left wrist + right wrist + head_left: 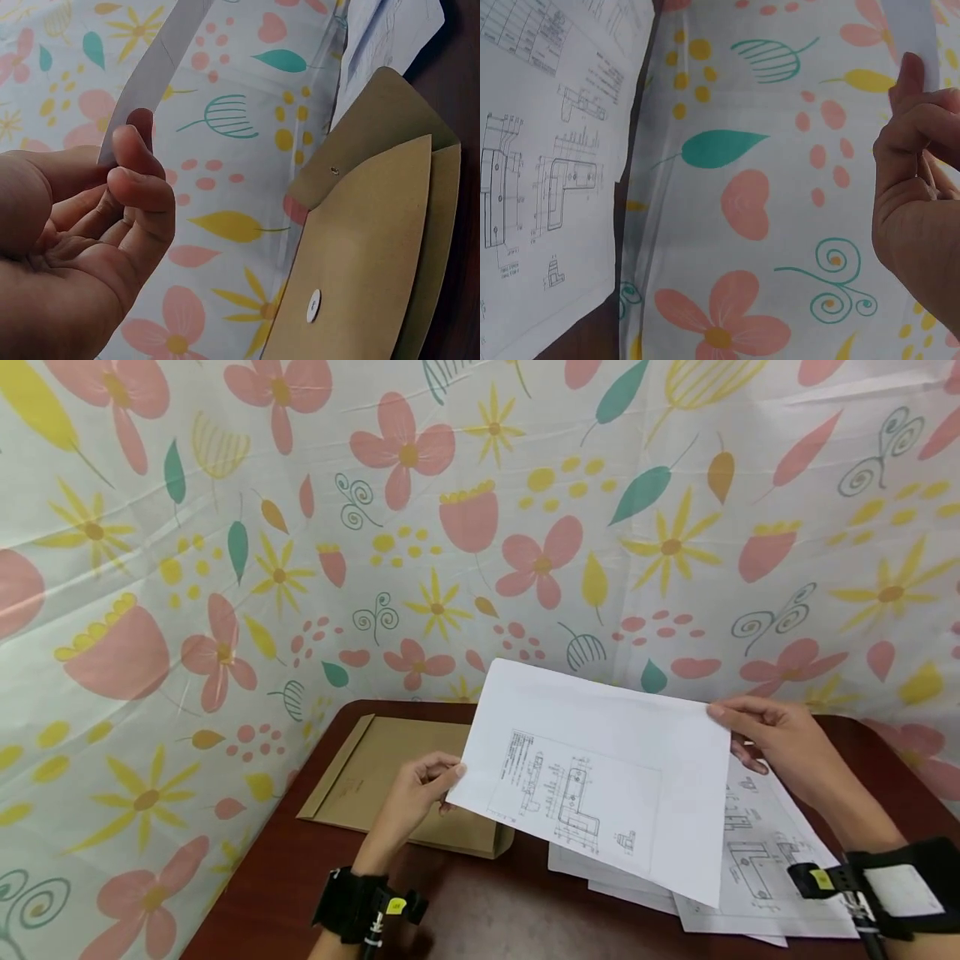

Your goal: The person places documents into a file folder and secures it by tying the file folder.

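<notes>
A white sheet printed with a technical drawing is held up above the dark brown table. My left hand pinches its left edge, and the sheet's edge shows between thumb and fingers in the left wrist view. My right hand pinches the sheet's far right corner; the right wrist view shows the fingers curled on the paper's edge. Under the sheet lies a stack of more drawing sheets, whose top page shows in the right wrist view.
A tan paper envelope with its flap open lies flat at the table's back left; its button clasp shows in the left wrist view. A flowered plastic sheet walls in the table behind and on the left.
</notes>
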A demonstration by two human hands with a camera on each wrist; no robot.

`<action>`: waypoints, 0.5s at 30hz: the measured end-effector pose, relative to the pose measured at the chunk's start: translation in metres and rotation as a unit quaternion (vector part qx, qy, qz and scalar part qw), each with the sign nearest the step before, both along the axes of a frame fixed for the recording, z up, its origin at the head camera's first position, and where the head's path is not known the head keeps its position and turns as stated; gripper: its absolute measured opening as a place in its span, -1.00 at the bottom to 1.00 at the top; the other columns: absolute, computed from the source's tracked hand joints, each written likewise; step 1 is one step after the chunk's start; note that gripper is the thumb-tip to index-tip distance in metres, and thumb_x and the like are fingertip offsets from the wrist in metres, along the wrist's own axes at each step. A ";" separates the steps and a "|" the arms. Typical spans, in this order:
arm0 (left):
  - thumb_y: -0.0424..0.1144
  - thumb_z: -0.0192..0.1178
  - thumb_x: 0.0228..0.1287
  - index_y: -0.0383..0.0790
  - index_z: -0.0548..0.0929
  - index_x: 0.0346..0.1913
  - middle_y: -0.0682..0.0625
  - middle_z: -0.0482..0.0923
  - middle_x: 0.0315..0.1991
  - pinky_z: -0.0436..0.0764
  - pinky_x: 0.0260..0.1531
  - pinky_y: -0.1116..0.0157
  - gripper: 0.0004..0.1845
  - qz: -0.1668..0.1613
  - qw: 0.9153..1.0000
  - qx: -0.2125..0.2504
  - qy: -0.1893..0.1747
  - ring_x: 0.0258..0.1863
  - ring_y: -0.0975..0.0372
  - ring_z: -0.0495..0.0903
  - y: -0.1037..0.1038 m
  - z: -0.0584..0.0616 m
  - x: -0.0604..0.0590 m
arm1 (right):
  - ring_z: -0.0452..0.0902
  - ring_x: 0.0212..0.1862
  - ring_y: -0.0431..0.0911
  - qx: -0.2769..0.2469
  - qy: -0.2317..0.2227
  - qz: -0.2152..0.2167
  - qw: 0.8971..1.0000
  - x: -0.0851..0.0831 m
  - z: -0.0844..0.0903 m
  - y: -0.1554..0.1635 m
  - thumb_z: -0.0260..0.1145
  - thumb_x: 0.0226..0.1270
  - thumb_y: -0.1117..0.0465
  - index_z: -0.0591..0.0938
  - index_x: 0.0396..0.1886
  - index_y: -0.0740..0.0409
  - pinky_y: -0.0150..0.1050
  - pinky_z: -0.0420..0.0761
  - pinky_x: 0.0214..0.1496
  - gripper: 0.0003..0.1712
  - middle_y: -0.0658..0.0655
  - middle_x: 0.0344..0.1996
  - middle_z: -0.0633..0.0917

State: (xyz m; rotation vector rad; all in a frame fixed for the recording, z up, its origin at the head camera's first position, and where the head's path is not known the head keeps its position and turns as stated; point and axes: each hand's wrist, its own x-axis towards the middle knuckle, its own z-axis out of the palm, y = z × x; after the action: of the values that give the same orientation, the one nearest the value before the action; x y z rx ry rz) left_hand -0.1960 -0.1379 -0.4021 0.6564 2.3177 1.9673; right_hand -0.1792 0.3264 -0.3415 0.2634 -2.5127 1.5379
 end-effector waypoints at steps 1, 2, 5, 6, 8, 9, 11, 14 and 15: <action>-0.24 0.13 0.47 -0.33 0.68 -0.02 -0.21 0.69 -0.40 0.47 -0.66 0.18 -0.76 0.001 1.000 -0.001 -0.004 -0.69 0.16 0.44 0.001 -0.001 0.000 | 0.40 -0.62 -0.09 0.002 0.002 -0.002 1.000 0.000 -0.001 0.001 0.19 0.51 0.09 0.65 -0.02 0.18 -0.17 0.33 -0.65 -0.72 0.00 -0.65 0.50; -0.24 0.13 0.47 -0.32 0.68 -0.03 -0.19 0.69 -0.40 0.47 -0.65 0.18 -0.76 0.003 1.000 -0.003 -0.009 -0.69 0.17 0.44 0.001 -0.001 -0.001 | 0.40 -0.62 -0.09 -0.001 0.000 -0.003 1.000 0.000 -0.002 0.003 0.20 0.49 0.10 0.66 -0.02 0.19 -0.17 0.34 -0.64 -0.72 -0.01 -0.64 0.50; -0.23 0.16 0.45 -0.32 0.70 -0.04 -0.16 0.70 -0.39 0.48 -0.64 0.24 -0.77 0.018 1.000 -0.012 -0.022 -0.68 0.20 0.43 0.004 -0.003 -0.001 | 0.42 -0.60 -0.09 -0.007 -0.009 0.001 1.000 0.002 -0.004 0.006 0.23 0.47 0.13 0.66 0.03 0.23 -0.16 0.38 -0.60 -0.70 -0.02 -0.60 0.53; -0.23 0.17 0.45 -0.32 0.70 -0.04 -0.15 0.71 -0.39 0.48 -0.64 0.25 -0.76 0.024 0.999 -0.014 -0.027 -0.68 0.20 0.43 0.005 -0.003 -0.002 | 0.43 -0.60 -0.08 -0.011 -0.014 0.002 1.000 0.002 -0.005 0.007 0.24 0.47 0.14 0.66 0.04 0.24 -0.16 0.40 -0.60 -0.69 -0.02 -0.59 0.55; -0.22 0.19 0.43 -0.32 0.71 -0.04 -0.13 0.72 -0.38 0.47 -0.64 0.27 -0.76 0.038 0.998 -0.019 -0.039 -0.67 0.21 0.42 0.007 -0.004 -0.002 | 0.45 -0.59 -0.08 -0.014 -0.022 -0.007 1.000 0.004 -0.006 0.009 0.26 0.45 0.12 0.67 0.06 0.24 -0.17 0.45 -0.57 -0.66 -0.03 -0.56 0.58; -0.21 0.20 0.42 -0.32 0.71 -0.04 -0.12 0.72 -0.38 0.46 -0.64 0.29 -0.75 0.044 0.998 -0.022 -0.044 -0.67 0.21 0.42 0.008 -0.004 -0.003 | 0.46 -0.58 -0.09 -0.016 -0.023 -0.007 1.000 0.004 -0.006 0.010 0.26 0.45 0.13 0.67 0.07 0.24 -0.18 0.46 -0.56 -0.66 -0.03 -0.55 0.60; -0.21 0.20 0.42 -0.34 0.71 -0.05 -0.12 0.70 -0.41 0.44 -0.64 0.31 -0.75 0.054 0.997 -0.024 -0.049 -0.68 0.21 0.42 0.012 -0.006 -0.004 | 0.48 -0.57 -0.10 -0.026 -0.022 -0.006 0.999 0.004 -0.006 0.014 0.25 0.45 0.15 0.68 0.08 0.23 -0.20 0.50 -0.54 -0.67 -0.05 -0.51 0.65; -0.24 0.18 0.43 -0.35 0.72 -0.08 -0.16 0.66 -0.45 0.43 -0.62 0.37 -0.77 0.076 0.996 -0.050 -0.007 -0.66 0.15 0.49 0.020 -0.010 -0.005 | 0.49 -0.55 -0.13 -0.084 -0.022 0.011 0.996 0.005 -0.005 0.024 0.23 0.46 0.22 0.72 0.03 0.17 -0.23 0.51 -0.53 -0.73 -0.06 -0.45 0.70; -0.25 0.17 0.43 -0.34 0.72 -0.10 -0.16 0.66 -0.45 0.45 -0.60 0.38 -0.78 0.086 0.994 -0.071 0.018 -0.62 0.15 0.52 0.023 -0.012 -0.004 | 0.48 -0.55 -0.13 -0.107 -0.020 0.017 0.994 0.005 -0.005 0.028 0.23 0.46 0.25 0.73 0.02 0.15 -0.24 0.49 -0.53 -0.75 -0.06 -0.44 0.71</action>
State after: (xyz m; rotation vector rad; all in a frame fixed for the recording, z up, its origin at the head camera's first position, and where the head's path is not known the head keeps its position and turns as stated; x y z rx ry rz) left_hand -0.2001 -0.1144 -0.4138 0.5015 2.5855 1.8442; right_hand -0.1737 0.3540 -0.3469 0.2470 -2.3573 1.8260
